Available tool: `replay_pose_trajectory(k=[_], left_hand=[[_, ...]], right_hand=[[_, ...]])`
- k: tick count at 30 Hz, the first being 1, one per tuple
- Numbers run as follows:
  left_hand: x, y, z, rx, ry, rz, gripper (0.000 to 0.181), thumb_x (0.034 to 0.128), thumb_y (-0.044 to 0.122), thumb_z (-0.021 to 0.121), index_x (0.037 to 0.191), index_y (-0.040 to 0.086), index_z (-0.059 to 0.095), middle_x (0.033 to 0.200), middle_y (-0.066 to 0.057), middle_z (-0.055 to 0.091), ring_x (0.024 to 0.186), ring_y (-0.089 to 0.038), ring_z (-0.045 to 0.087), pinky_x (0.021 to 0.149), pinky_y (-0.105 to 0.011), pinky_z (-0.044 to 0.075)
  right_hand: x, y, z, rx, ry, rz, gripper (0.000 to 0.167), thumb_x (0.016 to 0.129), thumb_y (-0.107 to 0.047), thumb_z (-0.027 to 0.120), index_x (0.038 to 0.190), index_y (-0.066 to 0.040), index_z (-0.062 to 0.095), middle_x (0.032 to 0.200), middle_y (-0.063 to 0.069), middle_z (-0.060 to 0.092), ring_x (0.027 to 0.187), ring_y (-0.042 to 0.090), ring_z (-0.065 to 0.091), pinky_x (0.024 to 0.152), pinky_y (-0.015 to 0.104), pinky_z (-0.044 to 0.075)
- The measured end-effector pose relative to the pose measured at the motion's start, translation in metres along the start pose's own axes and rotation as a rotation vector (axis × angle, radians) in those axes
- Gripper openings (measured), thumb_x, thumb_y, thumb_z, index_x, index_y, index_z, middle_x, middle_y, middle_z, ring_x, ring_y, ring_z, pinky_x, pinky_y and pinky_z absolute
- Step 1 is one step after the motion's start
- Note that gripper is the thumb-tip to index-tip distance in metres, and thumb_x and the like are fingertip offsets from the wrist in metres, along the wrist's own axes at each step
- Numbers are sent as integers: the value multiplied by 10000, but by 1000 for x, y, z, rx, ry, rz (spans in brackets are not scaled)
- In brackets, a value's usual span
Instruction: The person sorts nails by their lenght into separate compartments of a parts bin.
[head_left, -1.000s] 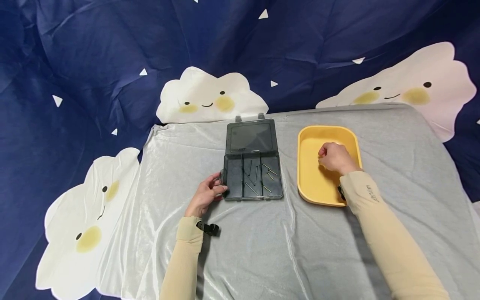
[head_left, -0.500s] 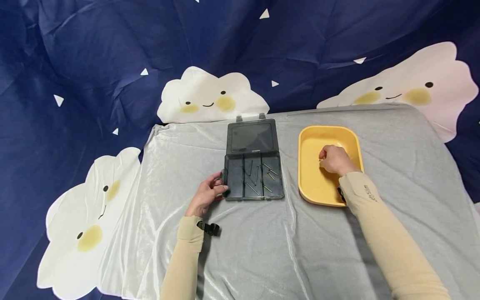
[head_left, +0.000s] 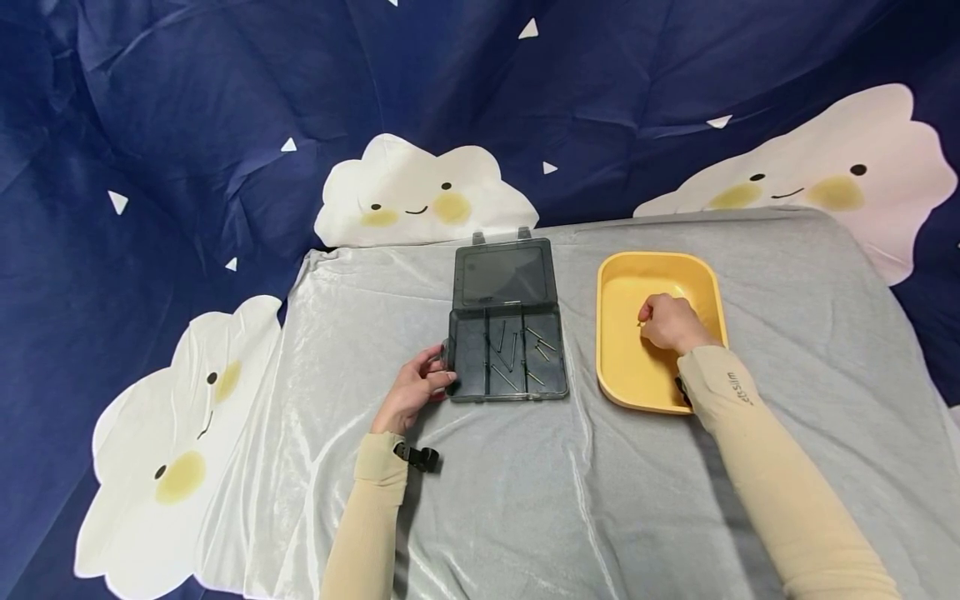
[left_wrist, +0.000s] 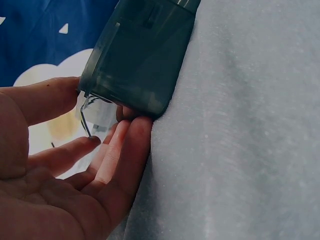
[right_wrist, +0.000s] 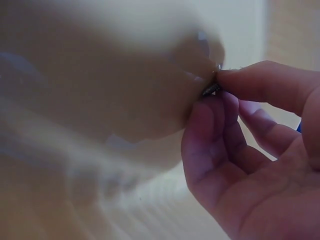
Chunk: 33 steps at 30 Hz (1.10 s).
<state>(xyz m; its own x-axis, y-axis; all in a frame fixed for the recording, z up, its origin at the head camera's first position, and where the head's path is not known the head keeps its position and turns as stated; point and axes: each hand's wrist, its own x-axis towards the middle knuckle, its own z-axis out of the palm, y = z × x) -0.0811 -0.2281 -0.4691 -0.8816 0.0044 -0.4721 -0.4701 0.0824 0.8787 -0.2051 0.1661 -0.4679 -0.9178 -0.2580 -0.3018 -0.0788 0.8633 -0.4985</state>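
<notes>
A dark translucent compartment box [head_left: 467, 354] lies with its lid [head_left: 504, 273] folded back on the grey cloth. Long dark screws [head_left: 513, 352] lie in its middle compartment, shorter brassy ones [head_left: 542, 340] in the right one; none shows in the left. My left hand [head_left: 412, 387] grips the box's left side, thumb at the rim and fingers against the lower wall, beside a clear latch [left_wrist: 95, 112]. Inside the yellow tray [head_left: 609, 383], my right hand [head_left: 670, 323] pinches a small dark threaded screw [right_wrist: 211, 89] between thumb and fingers, which hide most of it.
Grey velvety cloth [head_left: 495, 492] covers the table and is wrinkled in front of the box. A dark blue curtain [head_left: 585, 108] with clouds and triangles hangs behind and to the left. A strip of cloth separates box and tray.
My right hand has shifted very slightly toward me inside the tray, and a tiny dark tip now shows at its fingertips. My left hand and the box stay in place.
</notes>
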Motion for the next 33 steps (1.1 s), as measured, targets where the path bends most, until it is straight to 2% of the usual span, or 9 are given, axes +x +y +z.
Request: replay_pose_trajectory(k=[12,21,28,33], left_hand=[[2,-1,-1,-4,6,-1,694,888,6,634,1503,60,316,1374,-245,493,867,-37,621,809,-340,521],[1,-1,0,1,14,3,690,885,0,636,1498,55,325,1348,-240,510,940,-113,633,801,-344,525],[21,-24,-5,-4,36,-3,708,881,32,661,1503,112,333,1356,-197,516,929,-85,624,778,-323,522],[20,-25,-3,-15,57,10,679,875,28,667,1479,131,376,1316,-177,546,881,-62,631,725,-277,516]], right_hand=[[-1,-2,2,-5,-9,12,137,806,-84,622,901,4,579,905,175,601,884,357,528,799,445,426],[-1,-1,3,-5,-11,16,148,800,-119,644,866,-16,561,850,148,583,841,339,526,736,391,409],[-1,0,4,-8,-6,13,161,802,-130,634,878,-11,556,861,156,580,847,346,524,744,405,413],[-2,0,5,-4,-1,17,184,810,-154,639,891,-11,559,876,157,582,861,346,520,761,408,412]])
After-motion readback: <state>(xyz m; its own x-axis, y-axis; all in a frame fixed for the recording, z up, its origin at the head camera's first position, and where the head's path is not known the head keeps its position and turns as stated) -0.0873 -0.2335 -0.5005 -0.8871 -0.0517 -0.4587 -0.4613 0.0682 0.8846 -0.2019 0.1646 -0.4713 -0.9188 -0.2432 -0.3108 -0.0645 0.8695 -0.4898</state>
